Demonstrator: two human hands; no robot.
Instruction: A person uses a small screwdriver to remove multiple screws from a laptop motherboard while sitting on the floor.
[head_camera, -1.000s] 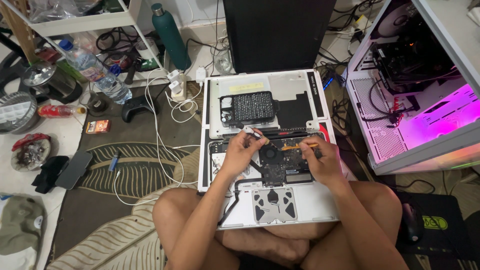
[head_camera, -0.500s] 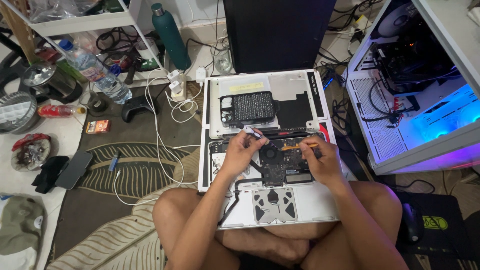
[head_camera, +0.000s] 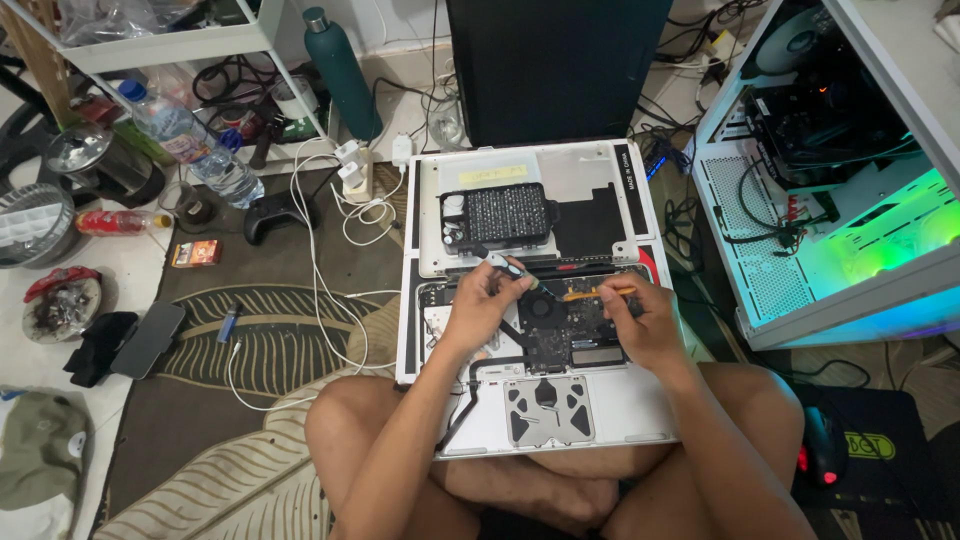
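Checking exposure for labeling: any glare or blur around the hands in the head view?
Head view: even, soft light; left hand and right hand sharp over the opened laptop. Only the lit computer case on the right glows brightly green, slightly washed out. Mild wide-angle bending at edges.

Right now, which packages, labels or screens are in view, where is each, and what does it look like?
Small packet: on the rug, left of the game controller; flat, rectangular, orange-brown.
Bottle label: wrapped round the clear plastic water bottle lying upper left; pale with red and blue.
Yellow sticker: on the removed laptop cover, above the black bit tray; narrow strip.
Screens: none lit in view.
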